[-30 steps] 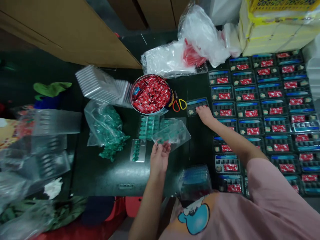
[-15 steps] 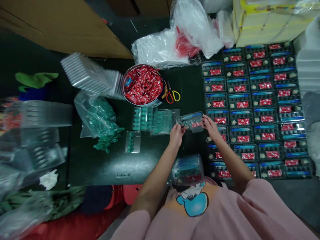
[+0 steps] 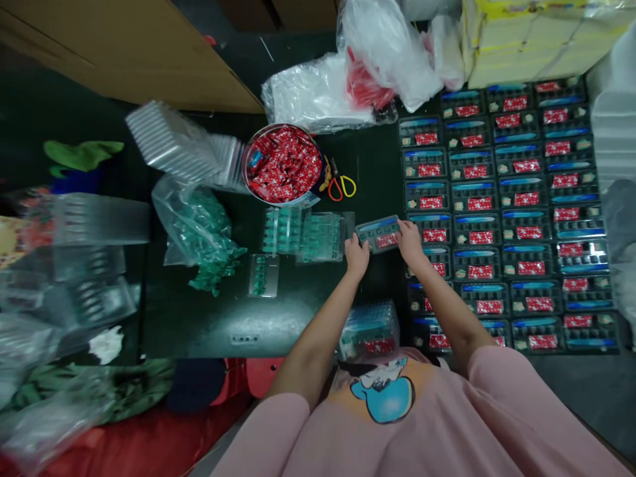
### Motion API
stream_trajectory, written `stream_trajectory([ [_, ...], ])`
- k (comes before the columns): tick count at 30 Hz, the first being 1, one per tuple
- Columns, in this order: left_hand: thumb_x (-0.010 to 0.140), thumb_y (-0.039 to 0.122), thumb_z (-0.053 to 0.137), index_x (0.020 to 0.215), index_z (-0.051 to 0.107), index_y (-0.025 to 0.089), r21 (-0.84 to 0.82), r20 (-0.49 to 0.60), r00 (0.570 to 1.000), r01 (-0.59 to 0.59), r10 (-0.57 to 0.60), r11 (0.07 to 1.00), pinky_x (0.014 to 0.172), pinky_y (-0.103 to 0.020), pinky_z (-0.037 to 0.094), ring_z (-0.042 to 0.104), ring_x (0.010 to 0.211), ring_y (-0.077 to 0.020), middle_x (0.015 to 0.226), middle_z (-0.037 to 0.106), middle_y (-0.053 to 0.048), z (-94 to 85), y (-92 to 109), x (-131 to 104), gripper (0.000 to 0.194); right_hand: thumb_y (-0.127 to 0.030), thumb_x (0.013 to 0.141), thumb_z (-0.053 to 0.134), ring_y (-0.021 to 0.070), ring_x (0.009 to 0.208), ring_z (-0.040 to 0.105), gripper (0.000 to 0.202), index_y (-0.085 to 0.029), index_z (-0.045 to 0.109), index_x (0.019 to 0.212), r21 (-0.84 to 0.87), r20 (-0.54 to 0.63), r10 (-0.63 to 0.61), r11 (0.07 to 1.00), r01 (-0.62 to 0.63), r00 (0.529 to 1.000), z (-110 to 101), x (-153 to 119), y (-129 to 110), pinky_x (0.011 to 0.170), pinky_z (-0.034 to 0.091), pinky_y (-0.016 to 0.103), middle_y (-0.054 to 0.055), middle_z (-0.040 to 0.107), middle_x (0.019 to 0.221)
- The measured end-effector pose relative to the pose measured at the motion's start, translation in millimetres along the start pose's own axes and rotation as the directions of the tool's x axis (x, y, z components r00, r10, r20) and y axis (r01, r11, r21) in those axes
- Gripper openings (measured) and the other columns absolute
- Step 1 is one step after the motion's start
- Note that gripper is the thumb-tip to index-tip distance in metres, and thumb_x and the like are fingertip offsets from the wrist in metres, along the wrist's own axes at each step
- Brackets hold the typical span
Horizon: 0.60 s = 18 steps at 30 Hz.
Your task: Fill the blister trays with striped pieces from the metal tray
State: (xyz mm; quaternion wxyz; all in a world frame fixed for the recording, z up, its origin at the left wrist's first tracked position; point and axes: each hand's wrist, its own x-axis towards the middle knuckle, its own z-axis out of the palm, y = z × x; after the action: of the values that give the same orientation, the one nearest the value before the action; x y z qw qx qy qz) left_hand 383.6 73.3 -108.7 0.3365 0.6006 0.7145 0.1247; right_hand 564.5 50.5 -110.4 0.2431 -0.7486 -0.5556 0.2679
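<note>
Between my hands is a clear plastic tray (image 3: 378, 232) holding a blue pen-like stick along its far edge and a red patterned packet. My left hand (image 3: 356, 257) is closed on its left end, and my right hand (image 3: 410, 244) grips the right end. Left of it lie stacked clear trays with green pieces (image 3: 320, 236) and one single tray with green pieces (image 3: 263, 275). Filled trays (image 3: 477, 203) of the same kind stand in rows beside and beneath my right forearm. Close to my body is a stack of filled trays (image 3: 370, 329).
A round tub (image 3: 244, 162) full of red packets stands at the back, with scissors (image 3: 342, 187) beside it. A bag of green pieces (image 3: 199, 228) and clear tray stacks (image 3: 171, 142) lie to the left. Plastic bags (image 3: 313, 93) and a yellow-white stack (image 3: 536, 46) are behind.
The tray in my hands has shifted slightly and now tilts so its inside shows more plainly. Both hands still hold it, and my left fingers have moved toward its left edge.
</note>
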Motion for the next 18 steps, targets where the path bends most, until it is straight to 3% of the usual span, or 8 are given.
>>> stream_trajectory([
  [4,0.086,0.025,0.055,0.141,0.048,0.001,0.023,0.026,0.999,0.018,-0.018,1.000,0.111,-0.043,0.035,0.051,0.128,-0.0347,0.127,0.056,-0.026,3.0,1,6,0.060,-0.011,0.091,0.036,0.0301,0.115,0.048,0.048,-0.008,0.058,0.135,-0.123,0.090,0.026,0.992,-0.015,0.996,0,3,-5,0.100,0.044,0.044,0.021,0.056,0.131],
  [7,0.083,0.023,0.060,0.137,0.053,0.005,-0.023,0.009,0.999,0.048,-0.048,0.999,0.108,-0.043,0.038,0.055,0.124,-0.0343,0.121,0.061,-0.023,2.1,2,13,0.058,-0.009,0.093,0.032,0.0301,0.114,0.048,0.050,-0.011,0.055,0.137,-0.183,0.112,0.047,0.983,-0.026,0.993,2,6,-9,0.098,0.043,0.044,0.021,0.057,0.129],
  [13,0.078,0.024,0.065,0.115,0.068,0.012,-0.255,0.007,0.980,0.192,-0.197,0.948,0.090,-0.036,0.050,0.067,0.092,-0.0240,0.092,0.071,-0.010,-5.7,-3,26,0.039,-0.011,0.092,0.039,0.0303,0.109,0.052,0.054,-0.014,0.044,0.146,-0.174,0.125,0.090,0.982,-0.067,0.988,1,13,-21,0.097,0.043,0.045,0.021,0.060,0.120],
  [18,0.068,0.024,0.075,0.099,0.070,0.014,-0.549,0.084,0.956,0.280,-0.281,0.787,0.076,-0.031,0.054,0.064,0.073,-0.0162,0.073,0.066,-0.001,-13.3,-3,24,0.033,-0.016,0.093,0.042,0.0307,0.112,0.054,0.054,-0.011,0.042,0.146,-0.089,0.136,0.082,0.994,-0.070,0.987,6,10,-25,0.099,0.042,0.044,0.021,0.058,0.123],
])
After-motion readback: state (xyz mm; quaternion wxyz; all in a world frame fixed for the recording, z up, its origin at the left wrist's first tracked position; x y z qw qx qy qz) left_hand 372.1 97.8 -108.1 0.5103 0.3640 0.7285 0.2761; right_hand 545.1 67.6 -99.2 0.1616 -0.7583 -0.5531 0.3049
